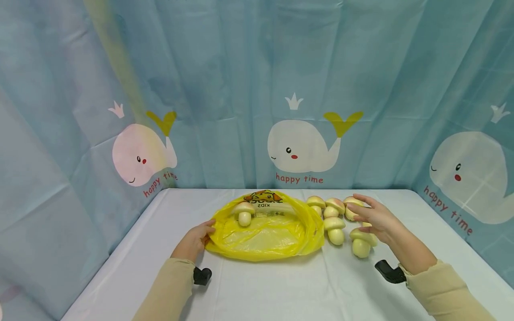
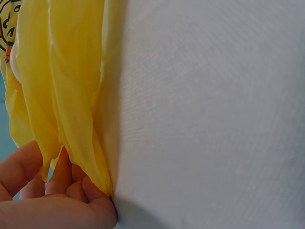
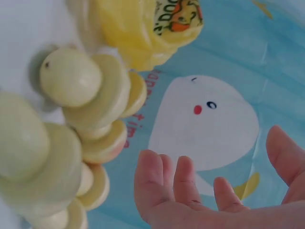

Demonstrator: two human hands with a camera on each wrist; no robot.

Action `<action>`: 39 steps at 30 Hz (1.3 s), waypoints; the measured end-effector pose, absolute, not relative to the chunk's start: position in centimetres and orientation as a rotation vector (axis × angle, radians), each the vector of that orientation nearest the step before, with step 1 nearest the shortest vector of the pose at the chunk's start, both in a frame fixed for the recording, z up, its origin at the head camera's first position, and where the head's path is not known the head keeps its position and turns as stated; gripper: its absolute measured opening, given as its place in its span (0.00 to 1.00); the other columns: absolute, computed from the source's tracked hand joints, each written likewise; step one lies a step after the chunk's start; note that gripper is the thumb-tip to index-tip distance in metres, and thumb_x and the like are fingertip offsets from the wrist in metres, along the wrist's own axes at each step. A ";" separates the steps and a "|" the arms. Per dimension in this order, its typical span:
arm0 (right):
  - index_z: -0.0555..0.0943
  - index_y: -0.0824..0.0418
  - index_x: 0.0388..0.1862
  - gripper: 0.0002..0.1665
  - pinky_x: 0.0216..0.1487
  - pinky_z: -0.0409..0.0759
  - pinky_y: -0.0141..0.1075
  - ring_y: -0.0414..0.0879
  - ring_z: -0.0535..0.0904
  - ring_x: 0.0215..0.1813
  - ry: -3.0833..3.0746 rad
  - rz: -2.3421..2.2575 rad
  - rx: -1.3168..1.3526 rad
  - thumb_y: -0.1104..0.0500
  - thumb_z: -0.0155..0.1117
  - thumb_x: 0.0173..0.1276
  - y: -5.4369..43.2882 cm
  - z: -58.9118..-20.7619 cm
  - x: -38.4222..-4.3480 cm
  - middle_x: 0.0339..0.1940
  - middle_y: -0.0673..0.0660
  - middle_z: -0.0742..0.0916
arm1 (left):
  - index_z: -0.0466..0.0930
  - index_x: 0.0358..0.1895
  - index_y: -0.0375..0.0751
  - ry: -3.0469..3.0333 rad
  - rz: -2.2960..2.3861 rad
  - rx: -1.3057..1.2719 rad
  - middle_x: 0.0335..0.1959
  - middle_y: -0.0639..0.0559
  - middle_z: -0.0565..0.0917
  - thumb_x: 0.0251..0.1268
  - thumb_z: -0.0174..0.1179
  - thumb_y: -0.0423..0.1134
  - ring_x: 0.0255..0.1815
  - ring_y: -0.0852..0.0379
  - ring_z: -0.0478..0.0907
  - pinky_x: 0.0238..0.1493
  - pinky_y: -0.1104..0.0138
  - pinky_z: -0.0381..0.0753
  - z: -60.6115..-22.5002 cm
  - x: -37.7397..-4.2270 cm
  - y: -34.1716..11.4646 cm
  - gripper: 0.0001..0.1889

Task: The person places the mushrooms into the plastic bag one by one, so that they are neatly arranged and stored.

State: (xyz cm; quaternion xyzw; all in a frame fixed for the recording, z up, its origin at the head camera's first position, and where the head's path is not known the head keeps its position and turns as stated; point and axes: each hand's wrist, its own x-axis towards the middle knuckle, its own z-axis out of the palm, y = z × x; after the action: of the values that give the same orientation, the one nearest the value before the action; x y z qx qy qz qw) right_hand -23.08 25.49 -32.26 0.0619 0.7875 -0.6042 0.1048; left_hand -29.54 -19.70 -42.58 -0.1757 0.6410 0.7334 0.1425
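A yellow plastic bag lies with its mouth spread toward me. My left hand pinches its left edge; the left wrist view shows thumb and fingers around the bunched film. One toy mushroom is inside the bag's opening, toward the left. Right of the bag, several more pale toy mushrooms stand in a group, among them a front one and one beside the bag. My right hand hovers above the group's right side, fingers apart and holding nothing. It partly covers the mushrooms behind it.
Everything lies on a white-covered table. A blue curtain with printed whales hangs along its back and sides. Black wrist mounts stick out from both sleeves.
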 end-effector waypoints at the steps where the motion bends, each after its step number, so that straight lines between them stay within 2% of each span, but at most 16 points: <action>1: 0.41 0.61 0.80 0.48 0.55 0.70 0.50 0.68 0.55 0.71 2.334 -1.769 0.191 0.45 0.54 0.74 25.7 -32.3 -23.0 0.76 0.73 0.51 | 0.50 0.76 0.34 1.847 2.118 -0.507 0.76 0.34 0.51 0.74 0.40 0.26 0.67 0.46 0.57 0.68 0.61 0.59 -42.6 -29.5 -19.7 0.28; 8: 0.39 0.63 0.79 0.47 0.61 0.66 0.57 0.70 0.53 0.72 2.376 -1.738 0.215 0.46 0.51 0.76 26.9 -33.1 -22.7 0.75 0.73 0.53 | 0.49 0.76 0.34 1.848 2.121 -0.484 0.76 0.34 0.48 0.75 0.40 0.25 0.69 0.45 0.55 0.68 0.60 0.58 -42.5 -29.4 -19.7 0.28; 16: 0.39 0.63 0.79 0.51 0.64 0.60 0.63 0.70 0.48 0.73 2.435 -1.698 0.213 0.43 0.55 0.74 27.8 -33.9 -22.5 0.77 0.71 0.52 | 0.49 0.76 0.34 1.832 2.132 -0.513 0.76 0.34 0.49 0.74 0.40 0.25 0.68 0.46 0.55 0.68 0.61 0.57 -42.6 -29.4 -19.7 0.29; 28: 0.39 0.64 0.79 0.53 0.60 0.57 0.69 0.71 0.48 0.73 2.508 -1.559 0.208 0.42 0.57 0.72 29.2 -35.2 -22.4 0.77 0.72 0.51 | 0.52 0.76 0.35 1.832 2.147 -0.527 0.76 0.35 0.53 0.74 0.42 0.26 0.62 0.49 0.62 0.59 0.67 0.67 -42.5 -29.7 -19.7 0.28; 33: 0.41 0.62 0.79 0.53 0.57 0.58 0.72 0.73 0.45 0.73 2.503 -1.506 0.202 0.41 0.58 0.71 29.8 -36.0 -22.3 0.77 0.72 0.49 | 0.50 0.76 0.34 1.833 2.127 -0.514 0.76 0.34 0.52 0.74 0.40 0.26 0.63 0.47 0.60 0.62 0.64 0.64 -42.6 -29.6 -19.7 0.28; 39: 0.40 0.66 0.78 0.54 0.57 0.58 0.72 0.75 0.43 0.72 2.483 -1.486 0.196 0.43 0.59 0.71 30.3 -37.1 -22.2 0.76 0.73 0.48 | 0.51 0.76 0.35 1.821 2.134 -0.529 0.76 0.34 0.51 0.74 0.41 0.26 0.65 0.47 0.58 0.66 0.62 0.61 -42.5 -29.6 -19.6 0.28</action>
State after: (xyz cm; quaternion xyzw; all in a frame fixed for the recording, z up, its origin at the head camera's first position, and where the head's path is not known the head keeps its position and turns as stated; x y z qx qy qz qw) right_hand -22.19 30.34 -37.14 0.0671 0.8499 -0.5086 0.1205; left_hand -29.62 -19.63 -42.53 -0.1835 0.6312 0.7399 0.1428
